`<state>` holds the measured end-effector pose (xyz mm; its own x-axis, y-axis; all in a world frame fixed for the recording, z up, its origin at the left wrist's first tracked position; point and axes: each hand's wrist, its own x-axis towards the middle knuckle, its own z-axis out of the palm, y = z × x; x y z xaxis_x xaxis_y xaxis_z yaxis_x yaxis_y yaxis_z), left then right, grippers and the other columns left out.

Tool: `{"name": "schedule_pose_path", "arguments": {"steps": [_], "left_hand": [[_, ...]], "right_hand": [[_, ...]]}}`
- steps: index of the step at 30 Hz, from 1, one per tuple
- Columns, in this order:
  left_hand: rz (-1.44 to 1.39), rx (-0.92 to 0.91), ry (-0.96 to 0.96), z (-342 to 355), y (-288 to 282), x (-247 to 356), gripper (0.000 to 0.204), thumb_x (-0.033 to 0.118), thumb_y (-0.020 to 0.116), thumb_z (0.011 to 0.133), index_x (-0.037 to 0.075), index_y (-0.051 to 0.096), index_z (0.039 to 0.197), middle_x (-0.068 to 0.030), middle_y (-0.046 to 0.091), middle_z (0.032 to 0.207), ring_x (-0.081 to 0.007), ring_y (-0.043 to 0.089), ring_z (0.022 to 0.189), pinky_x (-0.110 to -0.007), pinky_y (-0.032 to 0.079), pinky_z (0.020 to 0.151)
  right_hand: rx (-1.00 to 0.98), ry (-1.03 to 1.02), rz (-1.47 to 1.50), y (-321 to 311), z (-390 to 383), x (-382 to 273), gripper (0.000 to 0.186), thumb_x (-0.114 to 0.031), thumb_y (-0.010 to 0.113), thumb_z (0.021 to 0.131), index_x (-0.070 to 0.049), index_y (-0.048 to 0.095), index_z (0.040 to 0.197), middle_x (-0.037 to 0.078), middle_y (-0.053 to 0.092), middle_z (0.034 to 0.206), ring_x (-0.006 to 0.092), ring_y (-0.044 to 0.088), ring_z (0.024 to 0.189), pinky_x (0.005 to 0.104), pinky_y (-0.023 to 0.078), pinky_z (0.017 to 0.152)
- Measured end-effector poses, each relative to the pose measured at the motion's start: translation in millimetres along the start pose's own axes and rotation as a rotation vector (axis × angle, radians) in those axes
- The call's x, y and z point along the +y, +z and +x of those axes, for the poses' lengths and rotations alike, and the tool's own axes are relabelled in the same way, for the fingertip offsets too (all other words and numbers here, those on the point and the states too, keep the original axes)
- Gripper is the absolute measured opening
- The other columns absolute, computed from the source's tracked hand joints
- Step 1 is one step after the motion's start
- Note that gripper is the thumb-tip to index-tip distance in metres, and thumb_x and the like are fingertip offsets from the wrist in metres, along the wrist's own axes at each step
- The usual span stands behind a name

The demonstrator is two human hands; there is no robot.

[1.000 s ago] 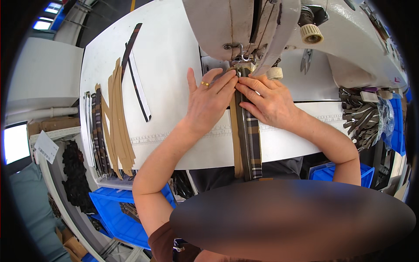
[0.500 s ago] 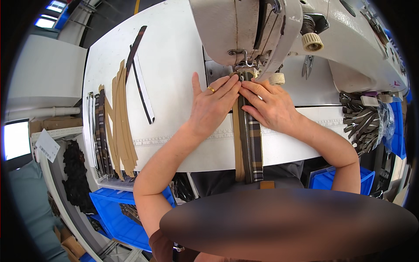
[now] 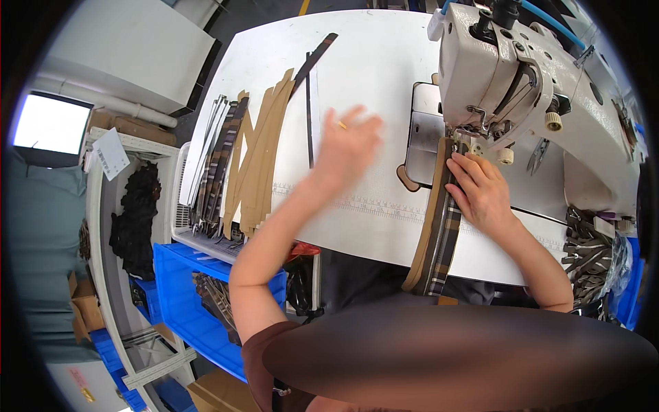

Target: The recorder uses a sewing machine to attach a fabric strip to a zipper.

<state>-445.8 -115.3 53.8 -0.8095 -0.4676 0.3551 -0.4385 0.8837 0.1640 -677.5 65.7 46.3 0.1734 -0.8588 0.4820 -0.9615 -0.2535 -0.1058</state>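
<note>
Beneath the presser foot of a white sewing machine (image 3: pixel 491 82) lies a long zipper strip (image 3: pixel 439 233), with tan fabric along its left side and dark plaid along its right. Its near end hangs over the table's front edge. My right hand (image 3: pixel 484 189) holds the strip down close to the foot, fingertips and thumb on its right side. Away to the left, my left hand (image 3: pixel 347 151) is raised over the table, blurred, with its fingers apart and nothing seen in them. The fabric right under the needle is partly hidden.
Tan strips (image 3: pixel 261 151) and plaid strips (image 3: pixel 221 161) lie at the table's left, with a narrow dark strip (image 3: pixel 309 110) beside them. Small scissors (image 3: pixel 538 155) rest behind the machine's needle area. Several zippers (image 3: pixel 587 254) are heaped at right. A blue bin (image 3: pixel 182 295) stands below left.
My left hand has let go of the strip and swung left. My right hand stays on the strip near the foot. The view has shifted left, so the machine appears farther right.
</note>
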Motion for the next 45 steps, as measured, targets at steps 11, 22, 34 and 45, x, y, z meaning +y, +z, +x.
{"name": "schedule_pose_path", "arguments": {"steps": [11,22,34,45], "left_hand": [[0.111,-0.285,0.138,-88.0,-9.2,22.5,0.064,0.036,0.054,0.094,0.007,0.034,0.147,-0.0099,0.032,0.155,-0.0243,0.034,0.141,-0.062,0.023,0.108],[-0.053,-0.054,-0.106,-47.0,9.9,11.4,0.047,0.021,0.051,0.097,0.002,0.044,0.139,-0.0171,0.042,0.147,-0.0353,0.037,0.137,-0.059,0.029,0.105],[-0.044,-0.064,0.007,-57.4,-10.0,51.3,0.034,0.01,0.067,0.083,0.001,0.062,0.115,-0.0136,0.059,0.11,-0.0289,0.06,0.091,-0.037,0.052,0.077],[-0.325,-0.03,0.178,-130.8,-35.7,91.4,0.04,0.001,0.069,0.079,-0.003,0.061,0.119,-0.016,0.066,0.108,-0.029,0.065,0.092,-0.034,0.053,0.081]], "right_hand": [[0.027,0.009,0.036,-0.3,-0.6,0.7,0.037,-0.02,0.071,0.08,0.0,0.066,0.111,0.01,0.062,0.118,0.028,0.058,0.107,0.0379,0.049,0.086],[0.029,0.002,0.063,3.4,-0.1,-0.2,0.036,-0.016,0.071,0.081,0.0,0.065,0.113,0.011,0.062,0.118,0.0294,0.059,0.107,0.0395,0.051,0.088],[0.037,0.008,0.054,1.9,-2.1,0.7,0.036,-0.017,0.071,0.081,-0.001,0.066,0.113,0.01,0.062,0.118,0.0283,0.059,0.106,0.0385,0.051,0.086],[0.052,0.01,0.062,5.5,-2.8,1.2,0.035,-0.017,0.071,0.082,-0.002,0.066,0.113,0.009,0.062,0.119,0.0284,0.059,0.107,0.0383,0.051,0.087]]}}
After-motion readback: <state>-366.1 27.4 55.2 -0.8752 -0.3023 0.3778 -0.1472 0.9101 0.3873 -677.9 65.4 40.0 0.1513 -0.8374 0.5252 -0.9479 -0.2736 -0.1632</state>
